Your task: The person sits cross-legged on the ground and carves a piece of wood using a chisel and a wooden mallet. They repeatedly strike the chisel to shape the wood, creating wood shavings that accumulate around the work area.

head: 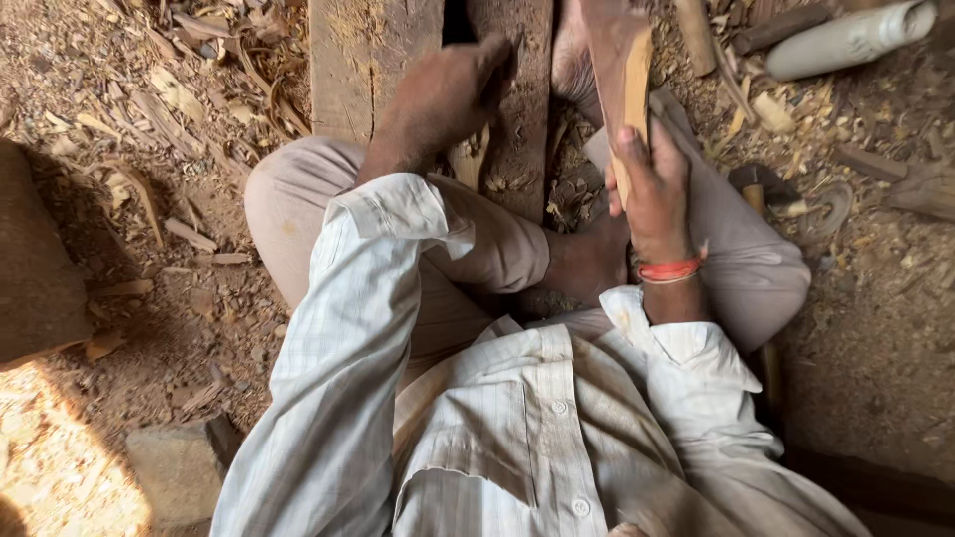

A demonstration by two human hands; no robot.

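A flat piece of wood [625, 75] is gripped in the right hand [652, 189], whose fingers are closed around its lower end; the piece rises from the top of the fist toward the upper edge of the view, its pale cut edge turned to the right. An orange band [668, 268] is worn on that wrist.

The left hand [443, 94] is laid palm down on a thick wooden plank [363, 60] that runs from the top edge of the ground area down toward the lap. The fingers are bent and spread loosely over the plank's surface, reaching toward a dark gap between its two boards; whether anything is pinched beneath them cannot be told. The held piece stands just to the right of this hand, apart from it, over the right-hand board.

The person is seated cross-legged on the ground [875, 358], with a bare foot [587, 264] tucked below the right fist and against the plank's near end. Wood chips [189, 234] and shavings are scattered over the ground at the left. A pale cylindrical object [846, 40] lies near the top right corner, and a tool with a wooden handle [761, 194] lies on the ground just right of the right knee. A stone block [179, 467] sits at the lower left.
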